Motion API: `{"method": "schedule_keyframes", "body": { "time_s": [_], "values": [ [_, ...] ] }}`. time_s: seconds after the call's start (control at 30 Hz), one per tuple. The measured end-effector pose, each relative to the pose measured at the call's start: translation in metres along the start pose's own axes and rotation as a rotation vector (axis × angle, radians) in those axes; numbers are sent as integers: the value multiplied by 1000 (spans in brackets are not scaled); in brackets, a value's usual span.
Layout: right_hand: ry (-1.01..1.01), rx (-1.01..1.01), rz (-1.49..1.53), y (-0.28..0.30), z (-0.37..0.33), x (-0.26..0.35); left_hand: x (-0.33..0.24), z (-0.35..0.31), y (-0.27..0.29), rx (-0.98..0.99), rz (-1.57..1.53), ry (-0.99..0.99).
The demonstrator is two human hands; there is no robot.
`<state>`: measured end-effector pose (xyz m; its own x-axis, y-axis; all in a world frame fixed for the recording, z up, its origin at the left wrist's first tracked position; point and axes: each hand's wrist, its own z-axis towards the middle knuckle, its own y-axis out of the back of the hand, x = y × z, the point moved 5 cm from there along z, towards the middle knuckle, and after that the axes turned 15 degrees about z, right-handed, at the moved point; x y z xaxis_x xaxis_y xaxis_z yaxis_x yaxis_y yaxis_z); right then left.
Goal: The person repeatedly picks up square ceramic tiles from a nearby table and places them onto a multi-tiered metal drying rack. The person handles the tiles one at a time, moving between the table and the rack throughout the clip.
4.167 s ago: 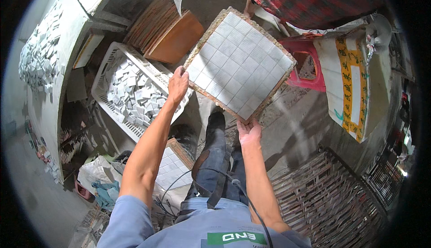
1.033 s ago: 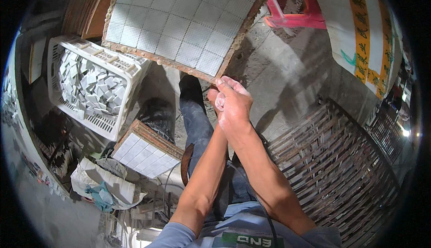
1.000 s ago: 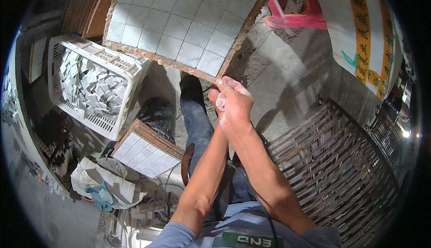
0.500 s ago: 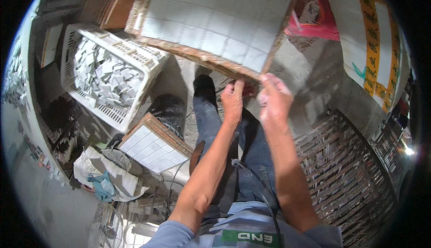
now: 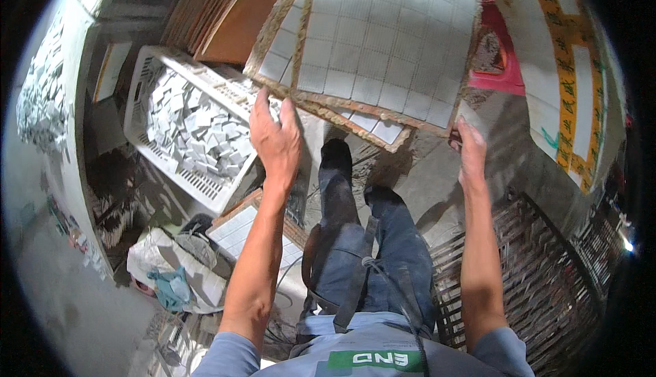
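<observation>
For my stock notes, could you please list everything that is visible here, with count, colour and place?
mosaic tile sheet in frame: one, white tiles, brown frame, top centre, held at both lower corners
second tile sheet: one, white, partly hidden beneath the first
crate of loose tiles: one, white, left
framed tile sheet: one, white, by the left leg
wooden boards: stacked, brown, top left
stool: one, red, top right
woven mat: dark, lower right
left hand: grip on the frame's lower left corner
right hand: grip on the frame's lower right corner
</observation>
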<state>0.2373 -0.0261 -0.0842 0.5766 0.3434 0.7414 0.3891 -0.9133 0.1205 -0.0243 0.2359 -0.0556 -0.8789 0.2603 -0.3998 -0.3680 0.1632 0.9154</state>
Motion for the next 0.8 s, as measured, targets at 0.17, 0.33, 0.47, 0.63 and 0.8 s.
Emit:
{"method": "schedule_keyframes", "body": {
  "time_s": [0.17, 0.33, 0.47, 0.63, 0.8],
  "values": [
    [-25, -71, 88, -9, 25, -11, -24, 17, -42, 219, 59, -106],
    [180, -256, 184, -24, 15, 6, -5, 44, -42, 310, -172, 124],
    [-54, -196, 125, -15, 19, -9, -8, 72, -40, 507, -384, 383],
    [-74, -365, 77, -18, 4, 5, -40, 72, -28, 674, -612, 489],
    [28, -432, 77, -18, -17, 10, -73, 80, -5, 419, -553, 370]
  ]
}}
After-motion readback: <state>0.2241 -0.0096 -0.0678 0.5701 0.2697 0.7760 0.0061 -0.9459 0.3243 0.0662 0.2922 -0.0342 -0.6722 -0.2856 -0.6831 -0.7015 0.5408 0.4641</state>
